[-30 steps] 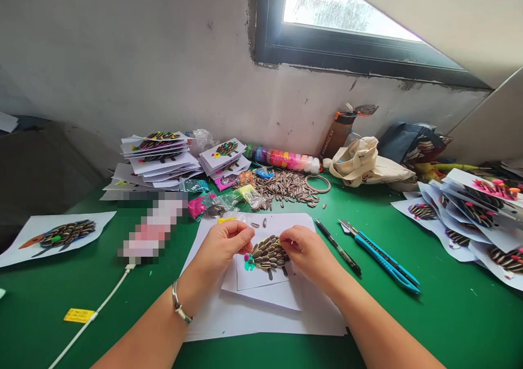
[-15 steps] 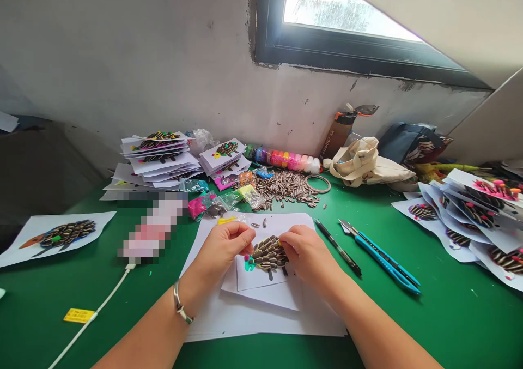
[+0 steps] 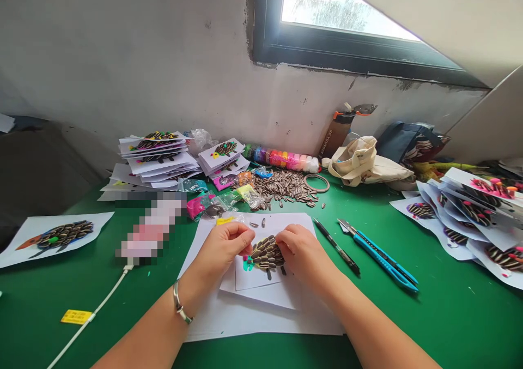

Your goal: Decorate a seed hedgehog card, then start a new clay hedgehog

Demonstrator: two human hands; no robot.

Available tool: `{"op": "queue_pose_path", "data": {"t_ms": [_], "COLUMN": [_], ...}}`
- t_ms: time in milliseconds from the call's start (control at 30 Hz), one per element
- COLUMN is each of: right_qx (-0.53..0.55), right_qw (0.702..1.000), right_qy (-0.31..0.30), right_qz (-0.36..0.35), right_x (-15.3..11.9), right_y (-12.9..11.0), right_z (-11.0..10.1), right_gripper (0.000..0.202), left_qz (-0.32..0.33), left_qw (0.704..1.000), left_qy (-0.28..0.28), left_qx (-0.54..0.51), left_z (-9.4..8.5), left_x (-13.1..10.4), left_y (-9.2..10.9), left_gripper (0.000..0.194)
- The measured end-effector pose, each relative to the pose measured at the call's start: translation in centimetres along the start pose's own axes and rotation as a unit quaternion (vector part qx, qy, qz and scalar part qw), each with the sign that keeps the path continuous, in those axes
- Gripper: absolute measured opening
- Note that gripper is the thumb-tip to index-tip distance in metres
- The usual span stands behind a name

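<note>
A card [image 3: 253, 282] with a hedgehog-like figure [image 3: 267, 253] made of striped sunflower seeds lies on white paper sheets [image 3: 204, 303]. The figure has a green and pink head on the left and dark feet below. My left hand [image 3: 229, 245], a silver bracelet on its wrist, is pinched closed at the upper left of the figure; what it holds, if anything, is hidden. At the figure's right edge, the fingers of my right hand [image 3: 300, 249] are pressed together against the seeds, and whatever sits between them cannot be made out. Two loose seeds [image 3: 258, 223] lie just above the card.
A pen [image 3: 337, 246] and a blue utility knife [image 3: 379, 257] lie right of the sheets. Behind are a seed pile [image 3: 284, 188], clay packets [image 3: 200, 204], a tape ring [image 3: 317, 183] and a bottle [image 3: 335, 134]. Card stacks [image 3: 159, 159] stand left, more cards [image 3: 469, 216] right.
My right hand has shifted very slightly at the figure's right edge. My left hand keeps its pinch, and the whole view has moved a little.
</note>
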State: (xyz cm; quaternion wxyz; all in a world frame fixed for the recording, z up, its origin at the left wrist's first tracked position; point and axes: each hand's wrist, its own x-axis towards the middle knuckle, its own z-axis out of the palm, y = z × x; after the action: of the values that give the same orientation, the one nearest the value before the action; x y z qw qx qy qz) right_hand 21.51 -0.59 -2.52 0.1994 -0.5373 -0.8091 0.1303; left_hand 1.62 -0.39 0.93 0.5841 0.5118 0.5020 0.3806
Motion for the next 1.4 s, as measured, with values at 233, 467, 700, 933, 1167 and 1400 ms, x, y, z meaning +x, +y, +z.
{"op": "queue_pose_path", "data": {"t_ms": [233,467,700,933,1167,1400], "right_qx": [0.064,0.014,-0.014,0.063,0.148,0.27], "right_qw": [0.998,1.0,0.999,0.995,0.977,0.956], "right_qy": [-0.021,-0.018,0.008,0.07,0.149,0.097], "right_qz": [0.013,0.008,-0.035,-0.017,-0.021,-0.059], "right_x": [0.0,-0.1,-0.3,-0.3,-0.3,-1.1], "right_y": [-0.1,0.0,0.3,0.8,-0.1,-3.5], "right_z": [-0.3,0.0,0.0,-0.3,-1.1,-1.6], "right_gripper": [0.02,0.022,0.028,0.021,0.019,0.015], "left_qz": [-0.003,-0.006,-0.006,-0.031,-0.067,-0.074], "left_qw": [1.0,1.0,1.0,0.999,0.996,0.985], "left_qy": [0.0,-0.001,0.007,0.008,0.005,-0.112], "left_qx": [0.001,0.005,0.007,-0.01,-0.057,-0.107], "left_z": [0.0,0.0,0.0,0.0,0.2,1.2], "left_x": [0.0,0.2,0.1,0.1,-0.1,-0.9], "left_y": [0.0,-0.2,-0.1,-0.1,-0.3,0.2], "left_gripper": [0.024,0.023,0.024,0.027,0.041,0.068]}}
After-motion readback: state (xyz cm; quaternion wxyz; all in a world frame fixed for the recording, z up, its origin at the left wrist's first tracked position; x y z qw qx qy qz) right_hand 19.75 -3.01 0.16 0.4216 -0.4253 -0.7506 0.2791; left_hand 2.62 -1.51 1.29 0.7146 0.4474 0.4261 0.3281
